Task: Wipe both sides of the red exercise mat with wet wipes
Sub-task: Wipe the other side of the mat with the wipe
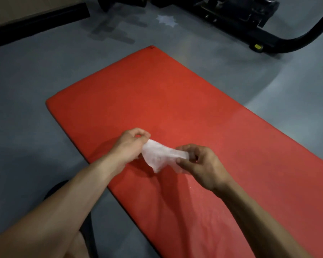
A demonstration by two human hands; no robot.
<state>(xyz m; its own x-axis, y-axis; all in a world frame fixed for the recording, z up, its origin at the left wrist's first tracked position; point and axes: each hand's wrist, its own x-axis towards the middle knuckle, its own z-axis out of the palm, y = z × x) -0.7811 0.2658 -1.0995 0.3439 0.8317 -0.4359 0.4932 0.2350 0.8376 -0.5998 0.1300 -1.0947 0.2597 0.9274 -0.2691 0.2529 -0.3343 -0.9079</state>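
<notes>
The gray floor (35, 86) fills most of the view. On it lies the big red mat (175, 108), flat and slanting from the far middle down to the near right. Black gym gear (241, 13) stands at the far edge of the floor, past the top end of the mat and apart from it. A dark bar (39, 21) lies across the far left corner.

Both bare arms reach out over the near part of the mat. The left hand (131, 146) and the right hand (201, 164) hold one white wet wipe (161, 155) between them, just above the red mat. The left grip is clamped on the wipe's left end, with curled fingers pinching it. The right grip is clamped on the wipe's right end, thumb and fingers pinching it too. The wipe is stretched between the hands, and its loose middle hangs down in a point.
</notes>
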